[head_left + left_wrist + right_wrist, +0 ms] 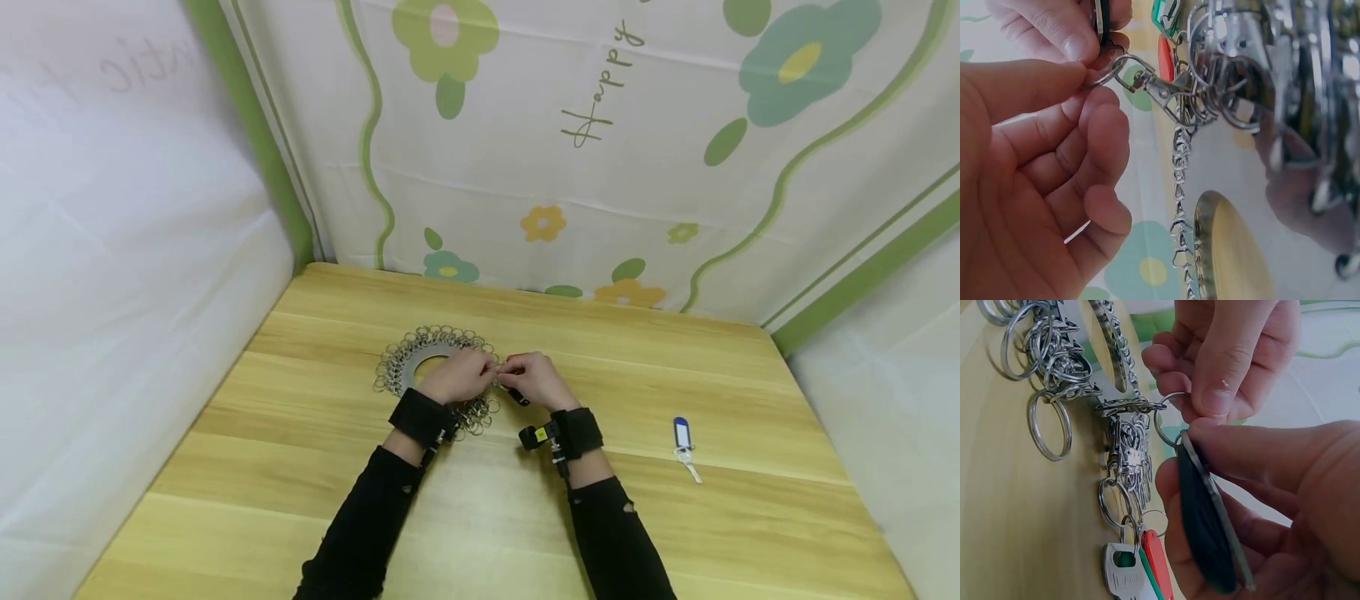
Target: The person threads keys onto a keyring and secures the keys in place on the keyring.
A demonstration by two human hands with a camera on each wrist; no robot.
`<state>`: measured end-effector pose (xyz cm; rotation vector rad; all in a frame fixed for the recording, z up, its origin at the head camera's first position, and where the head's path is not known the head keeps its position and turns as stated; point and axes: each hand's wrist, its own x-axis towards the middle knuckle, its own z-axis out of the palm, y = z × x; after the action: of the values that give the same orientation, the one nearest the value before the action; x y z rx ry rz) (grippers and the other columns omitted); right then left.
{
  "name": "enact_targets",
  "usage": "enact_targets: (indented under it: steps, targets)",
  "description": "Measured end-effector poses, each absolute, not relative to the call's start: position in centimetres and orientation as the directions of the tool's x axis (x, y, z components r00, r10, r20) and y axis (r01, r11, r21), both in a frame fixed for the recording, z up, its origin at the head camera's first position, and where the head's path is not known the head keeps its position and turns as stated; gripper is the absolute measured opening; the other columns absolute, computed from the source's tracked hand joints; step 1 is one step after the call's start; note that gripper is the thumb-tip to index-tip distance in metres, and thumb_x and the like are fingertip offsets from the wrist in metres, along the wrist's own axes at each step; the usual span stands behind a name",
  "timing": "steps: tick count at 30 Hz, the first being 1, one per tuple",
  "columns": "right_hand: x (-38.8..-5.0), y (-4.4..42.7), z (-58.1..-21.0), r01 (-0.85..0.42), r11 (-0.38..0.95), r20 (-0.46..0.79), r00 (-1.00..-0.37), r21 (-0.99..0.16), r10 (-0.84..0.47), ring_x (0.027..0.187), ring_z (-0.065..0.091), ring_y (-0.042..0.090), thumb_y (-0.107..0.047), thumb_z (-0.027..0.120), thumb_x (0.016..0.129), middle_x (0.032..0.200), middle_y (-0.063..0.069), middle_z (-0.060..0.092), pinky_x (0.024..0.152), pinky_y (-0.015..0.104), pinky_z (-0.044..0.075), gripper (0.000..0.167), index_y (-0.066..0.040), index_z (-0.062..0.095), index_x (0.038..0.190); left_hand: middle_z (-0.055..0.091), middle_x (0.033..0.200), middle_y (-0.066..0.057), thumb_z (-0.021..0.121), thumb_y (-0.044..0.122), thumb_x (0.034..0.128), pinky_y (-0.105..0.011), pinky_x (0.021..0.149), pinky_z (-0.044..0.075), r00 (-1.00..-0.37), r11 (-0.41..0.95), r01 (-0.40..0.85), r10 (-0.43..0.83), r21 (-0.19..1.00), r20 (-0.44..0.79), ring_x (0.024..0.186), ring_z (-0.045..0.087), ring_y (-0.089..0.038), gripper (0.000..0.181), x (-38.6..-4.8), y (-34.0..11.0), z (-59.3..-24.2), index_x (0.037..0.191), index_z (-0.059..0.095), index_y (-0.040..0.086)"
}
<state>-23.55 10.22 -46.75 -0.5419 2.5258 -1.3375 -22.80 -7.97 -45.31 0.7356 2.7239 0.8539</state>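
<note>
A round metal key holder [409, 360] hung with many snap clasps and split rings lies on the table. My left hand [463, 372] is over its right side and pinches a split ring [1105, 77] between thumb and forefinger. That ring is linked to a clasp [1159, 92] on the holder. Close beside it, my right hand [538, 382] holds a key [1227, 526], seen nearly edge-on, together with a dark tag [1200, 519]. Their top ends meet the same split ring; whether they are threaded on it is hidden by the fingertips.
Another key [1124, 574], a red tag [1157, 561] and a green tag [1161, 15] hang from the holder near the hands. A key with a blue tag [682, 433] lies on the table at right. Patterned cloth [480, 167] walls the back and sides.
</note>
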Motion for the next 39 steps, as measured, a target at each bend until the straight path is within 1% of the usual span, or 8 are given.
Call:
enact_targets:
  steps: [5,10,14,16,22,24,32,39]
  targets:
    - [-23.63,10.30,-46.86,-0.236,0.523,-0.024,-0.897,-0.819,-0.442,0.074,0.061,0.014,-0.012,0.067,0.089,0.090,0.000,0.066,0.063,0.030,0.050,0.008,-0.013,0.075,0.091,0.050,0.067,-0.001,0.046,0.015,0.0997,-0.027,0.057,0.039,-0.854,0.697,0.391,0.519,0.600,-0.046,0.052,0.044,-0.013,0.023,-22.72,-8.12,-45.24,0.083,0.059,0.007]
    - [-23.56,10.14,-46.91,-0.247,0.517,-0.029,-0.884,-0.819,-0.467,0.075,0.061,0.015,-0.011,0.066,0.089,0.088,-0.001,0.065,0.063,0.031,0.049,0.009,-0.014,0.074,0.090,0.042,0.059,0.001,0.044,0.018,0.1006,-0.025,0.052,0.035,-0.846,0.714,0.371,0.524,0.594,-0.102,0.046,0.038,-0.012,0.029,-22.67,-8.37,-45.52,0.072,0.049,0.012]
    - [-23.56,10.03,-47.00,-0.242,0.509,-0.031,-0.882,-0.826,-0.469,0.075,0.061,0.016,-0.010,0.066,0.089,0.087,-0.001,0.065,0.063,0.032,0.049,0.009,-0.015,0.074,0.087,0.040,0.058,0.001,0.043,0.018,0.1004,-0.026,0.052,0.035,-0.836,0.706,0.367,0.536,0.605,-0.117,0.045,0.037,-0.012,0.031,-22.63,-8.53,-45.61,0.070,0.048,0.011]
    - [-23.58,10.03,-47.00,-0.255,0.500,-0.014,-0.881,-0.828,-0.473,0.076,0.061,0.016,-0.010,0.066,0.089,0.088,-0.001,0.065,0.063,0.032,0.049,0.009,-0.014,0.074,0.087,0.041,0.060,0.000,0.043,0.017,0.1005,-0.026,0.053,0.036,-0.833,0.702,0.375,0.541,0.605,-0.112,0.046,0.038,-0.012,0.030,-22.63,-8.58,-45.57,0.073,0.051,0.009]
    - [-23.65,10.03,-46.98,-0.291,0.495,0.022,-0.878,-0.819,-0.479,0.080,0.062,0.015,-0.009,0.067,0.088,0.091,0.000,0.066,0.068,0.030,0.051,0.007,-0.011,0.074,0.090,0.051,0.070,-0.001,0.044,0.017,0.1007,-0.026,0.057,0.039,-0.826,0.703,0.389,0.553,0.595,-0.112,0.052,0.043,-0.011,0.023,-22.79,-8.66,-45.60,0.093,0.062,0.005]
    - [-23.72,10.02,-47.05,-0.285,0.499,0.018,-0.881,-0.818,-0.473,0.080,0.062,0.014,-0.011,0.067,0.088,0.090,0.000,0.066,0.068,0.029,0.051,0.007,-0.012,0.074,0.089,0.052,0.072,-0.002,0.044,0.017,0.1005,-0.026,0.058,0.039,-0.828,0.703,0.383,0.548,0.600,-0.114,0.053,0.044,-0.011,0.023,-22.86,-8.64,-45.63,0.094,0.062,0.005]
    - [-23.66,10.05,-46.88,-0.257,0.495,-0.005,-0.884,-0.830,-0.468,0.080,0.062,0.015,-0.010,0.067,0.089,0.092,0.001,0.066,0.067,0.031,0.051,0.007,-0.012,0.074,0.090,0.048,0.067,0.000,0.043,0.015,0.0980,-0.025,0.055,0.038,-0.834,0.720,0.367,0.536,0.589,-0.134,0.049,0.041,-0.010,0.020,-22.80,-8.58,-45.50,0.083,0.056,0.012]
    - [-23.69,10.02,-47.13,-0.240,0.498,-0.004,-0.898,-0.834,-0.440,0.084,0.064,0.016,-0.008,0.067,0.088,0.096,0.002,0.068,0.071,0.031,0.052,0.009,-0.012,0.074,0.093,0.044,0.064,0.000,0.045,0.014,0.0939,-0.026,0.055,0.035,-0.840,0.724,0.386,0.532,0.572,-0.107,0.049,0.039,-0.011,0.017,-22.80,-8.37,-45.62,0.078,0.052,0.012]
